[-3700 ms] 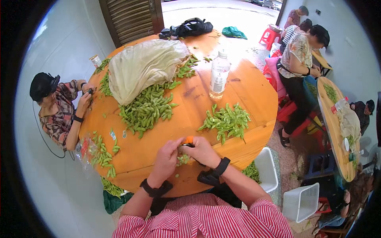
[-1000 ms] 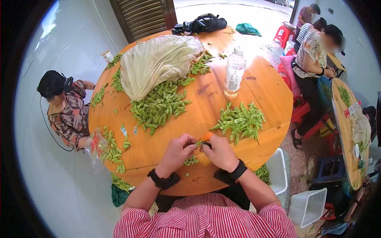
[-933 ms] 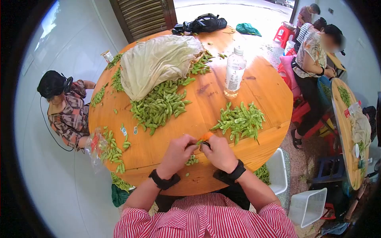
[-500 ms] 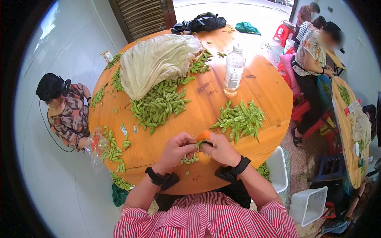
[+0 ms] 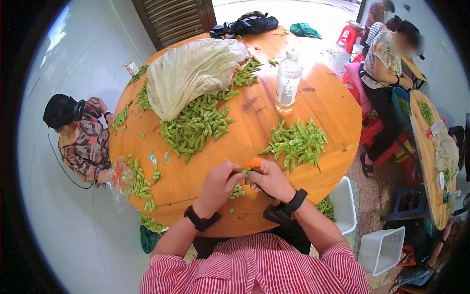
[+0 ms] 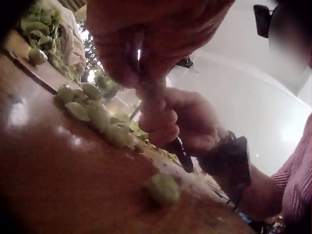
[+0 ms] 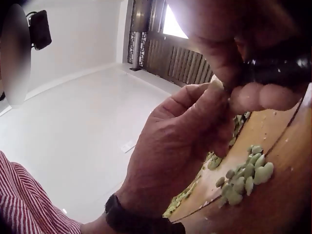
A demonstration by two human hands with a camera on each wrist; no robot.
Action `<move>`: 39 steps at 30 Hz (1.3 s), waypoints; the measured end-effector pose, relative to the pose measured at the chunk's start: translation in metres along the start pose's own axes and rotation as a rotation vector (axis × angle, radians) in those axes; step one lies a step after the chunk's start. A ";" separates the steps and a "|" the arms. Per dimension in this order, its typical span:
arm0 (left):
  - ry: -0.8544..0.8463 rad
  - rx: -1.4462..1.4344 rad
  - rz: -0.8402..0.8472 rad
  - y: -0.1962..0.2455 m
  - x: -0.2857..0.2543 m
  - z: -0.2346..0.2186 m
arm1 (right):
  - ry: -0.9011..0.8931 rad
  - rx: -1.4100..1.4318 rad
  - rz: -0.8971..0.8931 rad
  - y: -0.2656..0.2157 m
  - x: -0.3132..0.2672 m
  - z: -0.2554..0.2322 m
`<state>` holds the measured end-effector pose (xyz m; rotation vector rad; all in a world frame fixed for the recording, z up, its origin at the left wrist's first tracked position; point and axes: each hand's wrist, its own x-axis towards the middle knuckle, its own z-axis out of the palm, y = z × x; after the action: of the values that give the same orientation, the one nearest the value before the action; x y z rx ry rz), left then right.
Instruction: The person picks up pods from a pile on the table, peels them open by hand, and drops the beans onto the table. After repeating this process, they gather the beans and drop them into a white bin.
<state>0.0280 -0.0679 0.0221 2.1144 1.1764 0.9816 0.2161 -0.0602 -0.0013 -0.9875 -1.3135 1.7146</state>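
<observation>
Both hands meet above the near part of the table. The left hand [image 5: 215, 186] pinches a green pod [image 5: 246, 171] between thumb and fingers. Curled round a dark-handled tool [image 6: 183, 155], the right hand [image 5: 274, 182] has orange material [image 5: 253, 163] at its index finger and touches the pod's other side. Fingers hide most of the tool and pod. Below them lies a small heap of shelled beans [image 5: 237, 191], seen also in the right wrist view as pale green beans [image 7: 248, 176]. One loose bean [image 6: 164, 188] lies apart on the wood.
A pod pile [image 5: 196, 128] lies partly under a pale cloth [image 5: 193, 73]. Right of it stand a bottle [image 5: 288, 85] and a smaller pod pile [image 5: 296, 142]. A person [image 5: 81, 139] sits at the left; white baskets [image 5: 383, 251] are below right. Another person [image 5: 384, 63] stands beyond.
Since the earliest frame, a green pod has come into view between the hands. Over the last half second, the hands have shifted slightly up the view and the left fingers have closed in nearer the right.
</observation>
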 end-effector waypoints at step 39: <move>-0.077 0.208 -0.154 -0.025 0.009 -0.016 | 0.508 -1.273 -0.177 -0.036 -0.010 -0.038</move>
<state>0.0068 -0.0464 0.0165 2.1589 1.4313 0.7297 0.2582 -0.0468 0.0289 -1.7320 -2.0073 0.2580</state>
